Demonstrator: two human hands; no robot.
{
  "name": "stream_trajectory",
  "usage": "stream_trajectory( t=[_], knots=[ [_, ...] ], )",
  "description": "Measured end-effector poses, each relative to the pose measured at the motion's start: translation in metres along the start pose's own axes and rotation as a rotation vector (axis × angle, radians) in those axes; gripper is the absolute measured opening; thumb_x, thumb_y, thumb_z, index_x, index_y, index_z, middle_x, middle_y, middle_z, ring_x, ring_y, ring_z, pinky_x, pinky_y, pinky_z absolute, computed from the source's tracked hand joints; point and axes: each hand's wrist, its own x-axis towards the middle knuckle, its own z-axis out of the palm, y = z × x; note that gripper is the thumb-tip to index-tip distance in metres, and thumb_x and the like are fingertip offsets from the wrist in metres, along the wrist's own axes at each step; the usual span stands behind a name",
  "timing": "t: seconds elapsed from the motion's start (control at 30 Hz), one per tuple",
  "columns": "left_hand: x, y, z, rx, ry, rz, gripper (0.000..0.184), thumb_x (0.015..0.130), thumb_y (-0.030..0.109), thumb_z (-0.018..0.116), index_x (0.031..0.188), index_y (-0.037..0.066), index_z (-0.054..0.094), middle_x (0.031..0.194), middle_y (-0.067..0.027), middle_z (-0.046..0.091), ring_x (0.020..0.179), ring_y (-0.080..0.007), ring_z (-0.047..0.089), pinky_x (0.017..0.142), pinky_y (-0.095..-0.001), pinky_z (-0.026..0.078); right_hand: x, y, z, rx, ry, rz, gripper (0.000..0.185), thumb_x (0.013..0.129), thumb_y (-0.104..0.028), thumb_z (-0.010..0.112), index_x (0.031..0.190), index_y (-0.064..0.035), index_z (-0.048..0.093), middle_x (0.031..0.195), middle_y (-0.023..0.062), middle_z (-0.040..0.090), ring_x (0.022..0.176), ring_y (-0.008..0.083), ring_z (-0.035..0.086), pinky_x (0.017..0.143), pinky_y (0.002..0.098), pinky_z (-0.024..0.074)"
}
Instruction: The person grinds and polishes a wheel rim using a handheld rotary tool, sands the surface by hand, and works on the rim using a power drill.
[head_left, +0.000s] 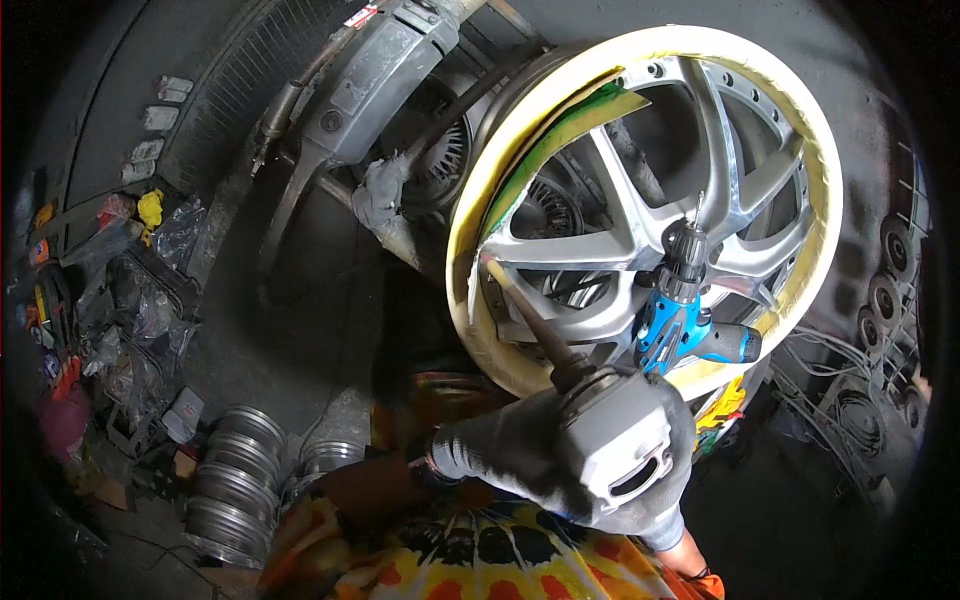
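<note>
A large silver alloy wheel (600, 235) stands in front of me, its rim wrapped in yellow masking tape (825, 200). A loose yellow-green strip (560, 145) hangs inside the rim's upper left. My gloved left hand (510, 445) closes round the neck side of a grey die grinder (615, 430); its fingers are partly hidden. At the tool's right side, my gloved right hand (677, 465) wraps its body. The grinder's long shaft (535, 320) points up-left, its tip beside a spoke end near the rim. A blue cordless drill (675, 320) rests against the wheel's lower right.
A grey machine arm (375, 90) stands at upper left. Stacked metal rims (235, 480) sit at lower left, near piled plastic bags and parts (140, 300). Cables (830, 390) and round discs (885, 300) lie along the right. Another wheel (440, 150) shows behind.
</note>
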Motion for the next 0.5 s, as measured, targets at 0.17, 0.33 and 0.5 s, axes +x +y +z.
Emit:
stream_trajectory(
  t=[0.17, 0.33, 0.5],
  knots=[
    [0.028, -0.005, 0.002, -0.146, 0.147, 0.064, 0.080, 0.086, 0.029, 0.085, 0.146, 0.000, 0.041, 0.134, -0.0116, 0.059, 0.125, -0.0203, 0.057, 0.109, -0.0376, 0.046, 0.004, 0.003, -0.013, -0.187, 0.155, 0.108, 0.128, 0.058, -0.029, 0.096, 0.157, 0.0036, 0.021, 0.146, 0.0246, 0.046, 0.132, 0.0365, 0.053, 0.113, 0.0477, 0.0434],
    [0.066, 0.011, -0.016, 0.263, 0.170, 0.023, 0.051, 0.103, 0.017, 0.063, 0.147, -0.002, 0.046, 0.141, -0.0128, 0.055, 0.127, -0.0166, 0.054, 0.110, -0.0323, 0.043, 0.039, 0.003, -0.032, 0.240, 0.252, 0.344, 0.122, 0.063, -0.033, 0.092, 0.159, -0.0004, 0.023, 0.147, 0.0195, 0.046, 0.133, 0.0317, 0.052, 0.112, 0.0430, 0.0442],
    [0.091, -0.014, -0.021, 1.051, 0.406, 0.792, 0.032, 0.105, 0.017, 0.059, 0.130, -0.003, 0.064, 0.124, -0.0097, 0.066, 0.113, -0.0130, 0.061, 0.099, -0.0309, 0.050, 0.054, 0.004, -0.044, 0.456, 0.231, 0.435, 0.103, 0.076, -0.014, 0.080, 0.160, -0.0010, 0.021, 0.130, 0.0216, 0.063, 0.110, 0.0315, 0.070, 0.097, 0.0410, 0.0584]
  ],
)
